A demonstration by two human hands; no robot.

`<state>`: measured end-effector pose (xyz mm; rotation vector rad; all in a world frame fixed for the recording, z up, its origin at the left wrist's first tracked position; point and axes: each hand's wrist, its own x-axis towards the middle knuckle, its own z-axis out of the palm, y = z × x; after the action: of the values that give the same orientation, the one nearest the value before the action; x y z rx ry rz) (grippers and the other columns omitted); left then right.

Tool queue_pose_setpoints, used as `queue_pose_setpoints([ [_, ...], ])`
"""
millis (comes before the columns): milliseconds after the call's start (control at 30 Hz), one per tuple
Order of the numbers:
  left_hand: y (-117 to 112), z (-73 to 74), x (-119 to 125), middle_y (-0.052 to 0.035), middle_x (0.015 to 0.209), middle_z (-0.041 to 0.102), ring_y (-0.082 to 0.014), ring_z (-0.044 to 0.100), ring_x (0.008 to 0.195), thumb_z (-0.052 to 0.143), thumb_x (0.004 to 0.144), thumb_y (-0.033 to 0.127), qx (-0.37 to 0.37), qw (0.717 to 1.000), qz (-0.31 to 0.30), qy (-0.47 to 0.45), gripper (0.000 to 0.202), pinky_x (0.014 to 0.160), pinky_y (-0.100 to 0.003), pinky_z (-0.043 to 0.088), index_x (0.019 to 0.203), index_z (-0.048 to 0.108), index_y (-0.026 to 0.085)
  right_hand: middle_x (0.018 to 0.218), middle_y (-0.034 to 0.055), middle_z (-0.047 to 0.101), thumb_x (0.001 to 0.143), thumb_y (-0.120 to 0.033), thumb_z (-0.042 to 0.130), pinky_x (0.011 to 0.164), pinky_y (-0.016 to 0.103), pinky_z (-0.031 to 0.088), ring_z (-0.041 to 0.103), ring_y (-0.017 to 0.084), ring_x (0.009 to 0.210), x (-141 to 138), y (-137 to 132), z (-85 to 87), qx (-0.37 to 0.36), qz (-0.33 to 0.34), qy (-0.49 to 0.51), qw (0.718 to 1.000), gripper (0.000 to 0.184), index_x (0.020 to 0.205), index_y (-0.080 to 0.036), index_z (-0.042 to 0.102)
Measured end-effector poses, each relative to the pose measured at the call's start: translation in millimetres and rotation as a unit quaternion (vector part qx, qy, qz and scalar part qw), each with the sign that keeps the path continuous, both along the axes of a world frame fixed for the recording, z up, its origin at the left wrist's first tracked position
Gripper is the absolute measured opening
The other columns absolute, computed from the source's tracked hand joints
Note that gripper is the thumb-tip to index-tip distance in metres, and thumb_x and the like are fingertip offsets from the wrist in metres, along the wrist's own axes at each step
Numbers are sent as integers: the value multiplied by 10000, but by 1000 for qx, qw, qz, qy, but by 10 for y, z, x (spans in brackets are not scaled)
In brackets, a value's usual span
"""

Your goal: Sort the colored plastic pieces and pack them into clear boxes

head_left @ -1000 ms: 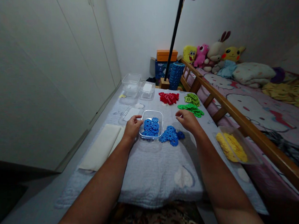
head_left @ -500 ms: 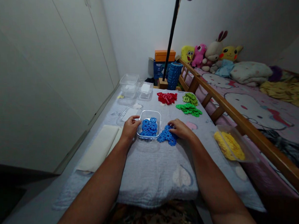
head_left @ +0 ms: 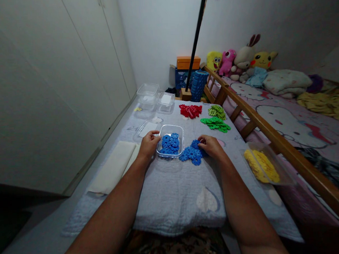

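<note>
My left hand (head_left: 149,145) grips the left rim of a clear plastic container (head_left: 173,127), thumb and fingers closed on its wall. Blue snowflake discs (head_left: 170,142) lie inside, heaped toward its near side. Just right of the container, a flat pile of loose blue discs (head_left: 191,153) spreads on the cloth. Over the right part of that pile is my right hand (head_left: 210,145), its fingers pinched on a blue snowflake disc (head_left: 196,144) that stands slightly raised. Part of the pile is hidden under this hand.
Red pieces (head_left: 191,111), bright green pieces (head_left: 215,124) and lighter green pieces (head_left: 217,112) lie farther back. Yellow pieces (head_left: 261,166) fill a clear container at right. Clear containers (head_left: 148,91) stand at back left, a folded cloth (head_left: 114,168) nearer. A wooden bed rail (head_left: 252,118) borders the right.
My right hand has shifted slightly right across the blue pile, with a disc at its fingertips. My left hand stays on the container. The whole view has moved slightly.
</note>
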<state>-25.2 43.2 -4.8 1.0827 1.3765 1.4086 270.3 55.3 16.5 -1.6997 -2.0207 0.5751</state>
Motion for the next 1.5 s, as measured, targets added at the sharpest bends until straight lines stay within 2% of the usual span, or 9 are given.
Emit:
queue_pose_setpoints([
  [167,-11,13,1,66,587,498,-107,450,512,715,657,375,-1,1000,-6,2,447,503,-228,322,1038,676,145,724,-1,688,750,-183,693,625,257,416,614,155,664,36,-27,81,-13,-13,-4,1000,159,907,-202,698],
  [300,-7,3,-1,62,599,503,-106,453,516,715,657,372,-3,1000,-2,3,436,503,-224,321,1031,679,152,682,-7,653,762,-230,665,605,260,410,596,157,637,52,-20,202,-11,-2,53,999,100,854,-192,675],
  [500,-8,9,10,60,598,497,-110,456,519,719,644,375,-3,1000,0,-5,433,504,-225,319,1015,682,156,793,9,700,851,-259,610,693,266,447,626,159,732,-409,-70,466,44,74,144,986,104,908,-198,672],
  [633,-8,15,8,60,595,492,-111,457,527,724,647,374,1,1000,6,2,421,509,-227,315,1003,683,155,948,42,745,853,-163,630,856,309,425,630,191,925,-890,-131,600,77,160,4,984,93,875,-199,713],
  [767,5,0,-7,65,585,487,-107,438,516,721,653,373,3,1000,-5,2,430,508,-230,314,1018,675,150,1001,50,771,900,-164,585,885,346,378,622,230,992,-1205,-140,608,54,184,-127,973,185,929,-227,757],
  [1000,8,-5,-7,70,572,472,-101,422,504,716,656,363,8,1000,-6,-1,411,509,-230,310,1005,674,150,1056,87,763,926,-170,553,908,374,346,643,261,1028,-1399,-110,500,29,178,-175,968,265,1114,-229,729],
  [1200,11,-13,-4,60,588,501,-109,446,517,718,655,370,-4,1000,-6,0,439,507,-226,322,1031,675,149,1060,69,763,917,-172,593,907,345,384,636,241,1030,-1224,-45,520,57,155,-120,979,195,1058,-213,720],
  [1367,4,-10,-1,61,599,495,-108,453,527,723,650,373,-8,1000,1,0,439,510,-223,328,1025,681,150,997,70,759,893,-139,621,817,274,433,656,184,905,-672,122,555,76,83,-47,993,149,1001,-171,718],
  [1500,3,-15,0,62,597,494,-106,446,524,716,657,370,-3,1000,1,5,434,508,-222,322,1031,683,150,975,80,753,853,-126,659,779,260,438,661,185,886,-247,200,407,21,47,-122,991,152,977,-163,739],
])
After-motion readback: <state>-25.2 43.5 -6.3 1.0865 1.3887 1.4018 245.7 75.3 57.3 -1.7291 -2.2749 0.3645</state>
